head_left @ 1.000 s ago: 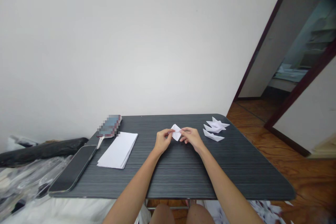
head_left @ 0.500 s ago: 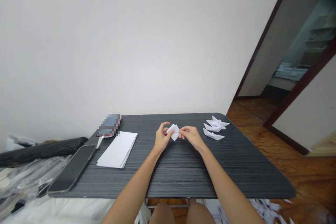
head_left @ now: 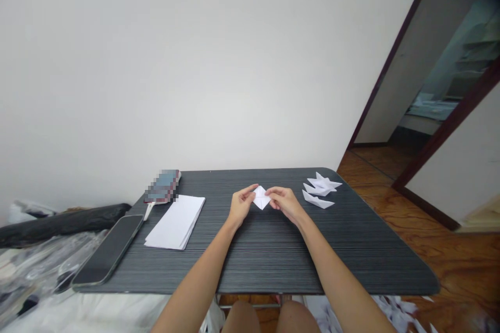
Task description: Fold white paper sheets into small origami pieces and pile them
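Observation:
A small folded white paper piece [head_left: 261,198] is held between both hands just above the dark striped table [head_left: 273,250]. My left hand [head_left: 241,205] pinches its left side with thumb and fingers closed. Closed on the paper's right side is my right hand [head_left: 285,202]. To the right of my right hand lie a few finished folded paper boats [head_left: 319,191]. A stack of white paper sheets [head_left: 176,221] rests on the table to the left of my left hand.
A dark phone [head_left: 109,251] lies at the table's left front edge. A blurred small object [head_left: 163,186] sits at the back left. A black bag [head_left: 58,223] and plastic wrap lie left of the table. Paper scraps [head_left: 394,309] litter the wooden floor at right.
The paper piece has been turned and flattened between my fingers. Both hands stayed in the same spot over the table's middle.

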A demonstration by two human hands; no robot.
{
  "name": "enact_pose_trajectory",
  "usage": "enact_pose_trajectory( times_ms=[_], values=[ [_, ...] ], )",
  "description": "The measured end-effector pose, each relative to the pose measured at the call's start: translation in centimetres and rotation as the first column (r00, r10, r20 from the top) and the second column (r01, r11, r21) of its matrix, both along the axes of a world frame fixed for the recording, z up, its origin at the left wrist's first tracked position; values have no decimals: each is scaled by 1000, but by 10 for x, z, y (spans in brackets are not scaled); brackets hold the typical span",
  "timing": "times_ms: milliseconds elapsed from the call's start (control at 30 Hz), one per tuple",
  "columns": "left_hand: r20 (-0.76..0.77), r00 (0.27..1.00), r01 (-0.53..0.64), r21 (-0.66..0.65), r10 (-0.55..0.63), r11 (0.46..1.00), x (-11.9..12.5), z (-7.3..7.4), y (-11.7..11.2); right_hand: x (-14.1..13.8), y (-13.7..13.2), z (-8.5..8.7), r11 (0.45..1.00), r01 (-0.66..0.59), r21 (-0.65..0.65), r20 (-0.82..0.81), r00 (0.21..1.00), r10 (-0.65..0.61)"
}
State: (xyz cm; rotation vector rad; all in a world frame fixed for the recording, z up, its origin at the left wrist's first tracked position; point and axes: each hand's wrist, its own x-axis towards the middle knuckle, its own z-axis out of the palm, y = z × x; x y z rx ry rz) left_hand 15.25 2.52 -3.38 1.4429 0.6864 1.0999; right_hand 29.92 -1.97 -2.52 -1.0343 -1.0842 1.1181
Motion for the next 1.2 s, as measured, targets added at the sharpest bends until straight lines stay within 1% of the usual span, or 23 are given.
enact_pose_trajectory(
  times_ms=[100,200,233,267,333,400,467,533,600,667,733,800,867,967,1067,1200],
  values=[
    [48,999,27,-59,-24,998,-1,-5,5,2,-4,4,997,-74,2,-1,997,74],
    [126,990,84,-129,-68,988,-2,-7,8,6,-6,6,989,-141,46,107,985,135],
    [145,986,104,-140,-83,985,-2,-7,8,7,-5,6,986,-146,79,170,977,131],
    [156,983,124,-144,-102,982,-2,-6,8,8,-4,5,984,-132,122,237,966,100],
    [142,977,176,-130,-157,976,-2,-3,6,10,-2,2,974,-60,219,355,935,-22],
    [77,977,208,-87,-201,974,-3,0,4,11,2,-1,957,31,289,420,894,-156],
    [-46,983,179,11,-178,984,-5,4,2,11,4,-3,949,84,304,415,885,-212],
    [-169,981,117,153,-90,981,-8,7,0,10,4,-5,961,85,262,367,913,-181],
    [-238,971,79,266,-14,961,-11,10,-1,9,3,-6,983,35,183,316,944,-92],
    [-257,967,85,297,-6,951,-13,12,-2,8,1,-5,993,-28,116,277,961,-5],
    [-258,964,137,254,-69,958,-13,13,-2,7,0,-5,994,-66,89,240,970,43],
    [-239,958,203,169,-160,965,-12,13,-2,5,-2,-3,993,-92,74,214,974,74],
    [-198,955,240,87,-219,967,-11,13,-3,4,-3,-1,991,-121,51,194,975,109],
    [-114,956,274,3,-272,962,-11,13,-3,3,-6,1,988,-151,26,147,978,145],
    [-8,951,308,-57,-309,950,-12,14,-3,4,-8,5,983,-180,34,60,982,178],
    [131,945,317,-134,-300,939,-13,14,-3,7,-10,8,968,-244,55,-81,965,248]
  ],
)
